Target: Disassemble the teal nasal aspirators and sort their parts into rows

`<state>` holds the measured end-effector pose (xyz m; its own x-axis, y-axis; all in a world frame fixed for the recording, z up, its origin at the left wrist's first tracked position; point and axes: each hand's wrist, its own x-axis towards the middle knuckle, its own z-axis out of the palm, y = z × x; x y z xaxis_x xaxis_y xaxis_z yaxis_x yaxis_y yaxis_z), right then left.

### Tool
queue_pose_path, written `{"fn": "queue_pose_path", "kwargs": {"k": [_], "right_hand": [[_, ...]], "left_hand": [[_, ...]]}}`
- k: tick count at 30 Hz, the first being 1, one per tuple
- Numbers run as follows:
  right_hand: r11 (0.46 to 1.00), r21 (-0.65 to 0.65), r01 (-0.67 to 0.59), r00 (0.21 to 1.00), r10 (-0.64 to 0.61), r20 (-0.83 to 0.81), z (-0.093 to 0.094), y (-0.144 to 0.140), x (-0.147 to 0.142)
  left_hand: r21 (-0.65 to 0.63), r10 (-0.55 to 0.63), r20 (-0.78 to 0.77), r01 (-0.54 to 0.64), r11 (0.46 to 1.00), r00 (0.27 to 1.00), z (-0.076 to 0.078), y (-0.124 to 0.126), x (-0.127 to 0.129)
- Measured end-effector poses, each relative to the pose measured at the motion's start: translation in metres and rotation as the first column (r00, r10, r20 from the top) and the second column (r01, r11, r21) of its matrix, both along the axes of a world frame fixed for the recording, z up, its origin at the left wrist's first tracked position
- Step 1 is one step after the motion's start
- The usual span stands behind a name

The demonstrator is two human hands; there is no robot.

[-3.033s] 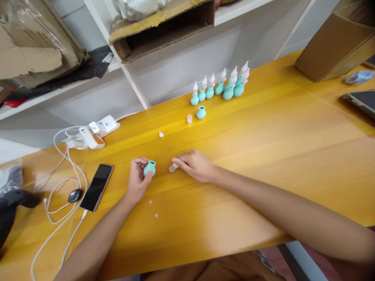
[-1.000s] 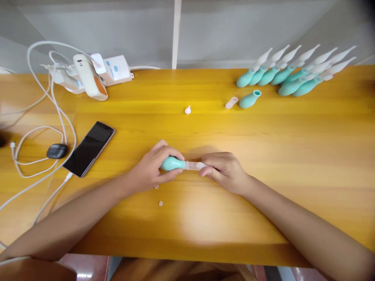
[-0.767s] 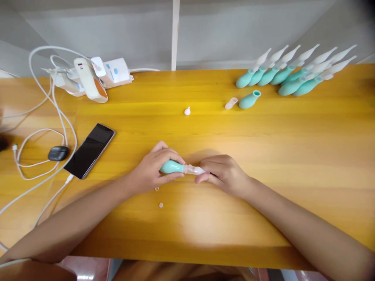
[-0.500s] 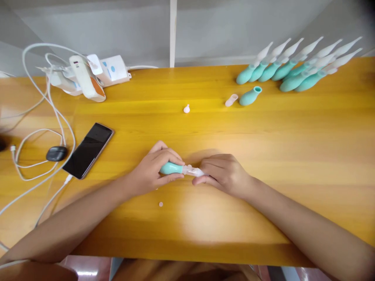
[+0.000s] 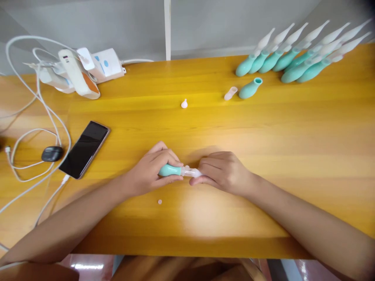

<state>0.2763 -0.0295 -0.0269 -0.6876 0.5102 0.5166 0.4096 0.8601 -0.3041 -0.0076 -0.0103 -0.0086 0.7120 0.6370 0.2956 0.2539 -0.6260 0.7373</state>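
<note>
Nearest the edge of the table (image 5: 263, 222) lies a disc (image 5: 159, 201). Beyond it, the left hand (image 5: 146, 172) is wrapped around the bulb (image 5: 170, 170). The bulb's long axis runs crosswise, its neck toward the right hand (image 5: 225, 171), roughly in line with the tube (image 5: 187, 172) that meets it. The right hand pinches the tip (image 5: 197, 173) at the tube's other end. Farther off sit a cap (image 5: 184, 104), a cup (image 5: 230, 93) and a loose bulb (image 5: 249, 89), then the tipped bulbs (image 5: 270, 61).

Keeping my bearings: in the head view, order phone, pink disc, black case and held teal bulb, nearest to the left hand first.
1. Teal bulb: in the left hand.
2. Pink disc: on the body side.
3. Phone: to the left.
4. Black case: farther left.
</note>
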Motion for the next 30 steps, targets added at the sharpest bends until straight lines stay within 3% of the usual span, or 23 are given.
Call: {"fn": "queue_pose_path", "kwargs": {"k": [7,21,30], "right_hand": [[1.000,0.026,0.011,0.999,-0.012,0.032,-0.0028,-0.0006,0.0024],[0.999,-0.006,-0.037,0.999,0.037,0.039,0.0006,0.0006,0.0018],[0.997,-0.044,-0.063,0.998,0.064,0.021,0.0001,0.0000,0.0014]], "left_hand": [[0.069,0.004,-0.077,0.002,0.998,0.997,-0.0014,-0.0007,-0.0011],[0.080,-0.050,-0.125,0.060,0.995,0.991,-0.0008,-0.0001,-0.0007],[-0.033,-0.121,-0.111,0.118,0.992,0.986,0.0011,0.0006,-0.0012]]}}
